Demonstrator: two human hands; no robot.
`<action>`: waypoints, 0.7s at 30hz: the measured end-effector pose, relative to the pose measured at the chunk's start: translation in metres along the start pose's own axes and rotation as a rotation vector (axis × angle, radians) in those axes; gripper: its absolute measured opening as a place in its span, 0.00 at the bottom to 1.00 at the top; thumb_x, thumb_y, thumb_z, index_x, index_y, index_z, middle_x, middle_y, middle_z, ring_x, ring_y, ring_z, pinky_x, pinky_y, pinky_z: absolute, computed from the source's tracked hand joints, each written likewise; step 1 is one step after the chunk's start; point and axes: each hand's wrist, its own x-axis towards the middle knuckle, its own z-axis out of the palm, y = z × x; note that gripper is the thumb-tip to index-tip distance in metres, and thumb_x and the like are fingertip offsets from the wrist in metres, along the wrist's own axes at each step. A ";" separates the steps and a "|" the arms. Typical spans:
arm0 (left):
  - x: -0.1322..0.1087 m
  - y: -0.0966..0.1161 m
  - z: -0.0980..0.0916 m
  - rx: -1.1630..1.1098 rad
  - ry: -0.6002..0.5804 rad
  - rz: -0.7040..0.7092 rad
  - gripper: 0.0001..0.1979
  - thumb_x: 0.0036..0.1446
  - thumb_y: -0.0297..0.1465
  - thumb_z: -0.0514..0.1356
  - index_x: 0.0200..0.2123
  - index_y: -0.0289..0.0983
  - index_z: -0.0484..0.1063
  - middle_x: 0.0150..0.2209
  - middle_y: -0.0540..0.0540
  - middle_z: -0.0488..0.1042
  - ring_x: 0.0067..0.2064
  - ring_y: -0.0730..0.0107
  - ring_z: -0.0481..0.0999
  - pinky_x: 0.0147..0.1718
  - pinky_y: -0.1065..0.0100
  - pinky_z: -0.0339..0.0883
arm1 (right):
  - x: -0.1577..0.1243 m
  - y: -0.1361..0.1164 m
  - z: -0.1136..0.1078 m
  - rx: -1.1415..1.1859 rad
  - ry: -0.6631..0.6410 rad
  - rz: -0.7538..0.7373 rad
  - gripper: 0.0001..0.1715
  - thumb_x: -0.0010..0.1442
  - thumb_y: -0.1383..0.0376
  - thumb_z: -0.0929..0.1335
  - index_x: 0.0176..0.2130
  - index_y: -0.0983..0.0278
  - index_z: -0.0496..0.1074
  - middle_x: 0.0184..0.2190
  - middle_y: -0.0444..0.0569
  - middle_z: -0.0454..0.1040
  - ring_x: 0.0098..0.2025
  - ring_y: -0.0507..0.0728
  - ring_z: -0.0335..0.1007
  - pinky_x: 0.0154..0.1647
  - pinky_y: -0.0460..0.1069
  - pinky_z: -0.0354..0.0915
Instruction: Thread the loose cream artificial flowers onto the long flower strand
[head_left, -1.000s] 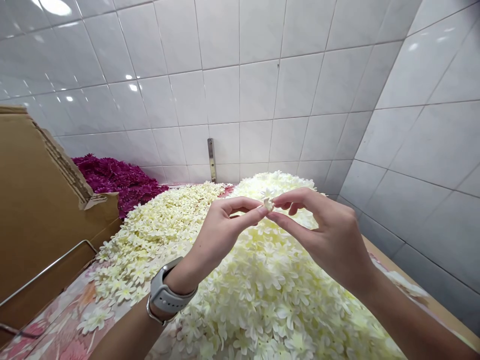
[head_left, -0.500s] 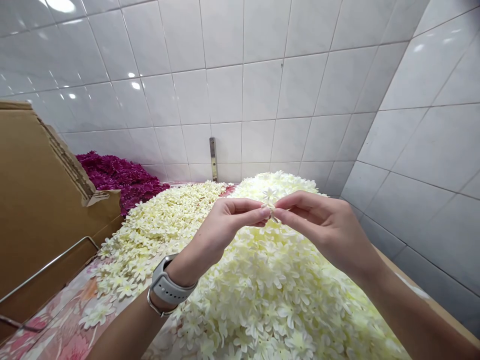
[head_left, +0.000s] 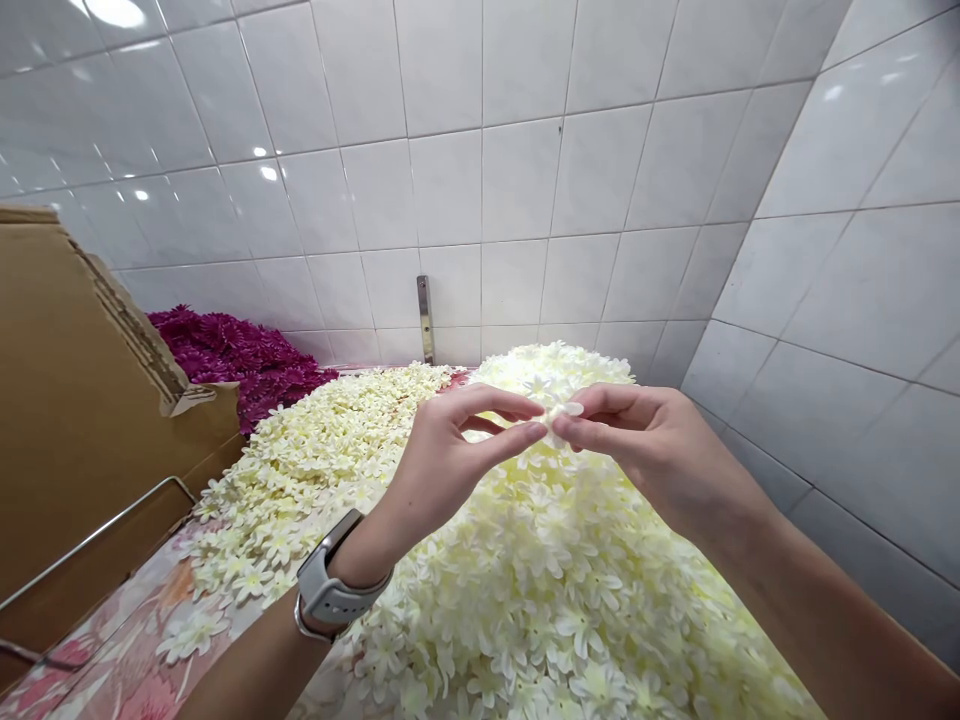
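A small white artificial flower (head_left: 556, 414) is held up between my two hands, above the pile. My right hand (head_left: 645, 440) is closed on it in a pinch, thumb and index finger at its right side. From the left, the thumb and fingertips of my left hand (head_left: 450, 440) close at the flower's other edge. The flower's underside is partly hidden by the fingers. Below both hands spreads a large heap of similar cream-white flowers (head_left: 540, 580). A grey watch (head_left: 337, 585) is on my left wrist.
A second, flatter spread of pale yellow flowers (head_left: 322, 450) lies to the left. Behind it are purple flowers (head_left: 232, 350). A cardboard box (head_left: 90, 400) with a metal wire frame (head_left: 97, 535) stands at far left. Floral cloth (head_left: 120, 640) covers the surface; a tiled wall (head_left: 517, 190) rises behind.
The left fingertips have loosened and drawn slightly apart. The flower has turned, with a petal now showing over the right fingertips. The right fingers have come closer around it.
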 end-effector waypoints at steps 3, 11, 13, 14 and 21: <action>-0.001 0.001 0.002 -0.010 -0.040 0.019 0.05 0.51 0.32 0.65 0.30 0.37 0.78 0.34 0.48 0.79 0.36 0.71 0.77 0.35 0.73 0.72 | -0.001 -0.001 -0.001 0.011 -0.037 0.010 0.17 0.44 0.56 0.77 0.22 0.64 0.72 0.22 0.45 0.69 0.28 0.53 0.65 0.29 0.46 0.62; -0.001 0.001 -0.001 0.111 0.046 0.021 0.04 0.52 0.31 0.64 0.27 0.37 0.77 0.29 0.50 0.79 0.32 0.70 0.77 0.34 0.71 0.70 | 0.000 -0.005 -0.004 -0.120 -0.185 0.024 0.11 0.52 0.56 0.73 0.29 0.62 0.77 0.26 0.46 0.70 0.31 0.53 0.63 0.32 0.47 0.61; -0.001 0.000 0.000 0.147 0.034 0.018 0.05 0.53 0.30 0.63 0.27 0.37 0.76 0.29 0.49 0.78 0.32 0.70 0.76 0.34 0.70 0.70 | 0.001 -0.005 -0.003 -0.121 -0.183 0.041 0.12 0.52 0.56 0.73 0.27 0.62 0.76 0.25 0.45 0.69 0.30 0.52 0.62 0.31 0.46 0.59; -0.001 0.000 0.000 0.158 0.022 0.017 0.05 0.54 0.30 0.62 0.28 0.37 0.75 0.29 0.49 0.78 0.33 0.70 0.76 0.34 0.71 0.69 | 0.001 -0.004 -0.002 -0.117 -0.180 0.051 0.12 0.51 0.56 0.73 0.26 0.62 0.75 0.24 0.44 0.68 0.29 0.52 0.61 0.31 0.46 0.59; 0.001 -0.003 0.003 0.177 0.003 -0.021 0.06 0.56 0.30 0.59 0.27 0.35 0.72 0.30 0.48 0.76 0.33 0.70 0.74 0.34 0.70 0.67 | 0.002 0.001 -0.001 -0.094 -0.001 0.060 0.17 0.42 0.56 0.77 0.23 0.64 0.72 0.23 0.44 0.68 0.27 0.52 0.62 0.27 0.46 0.58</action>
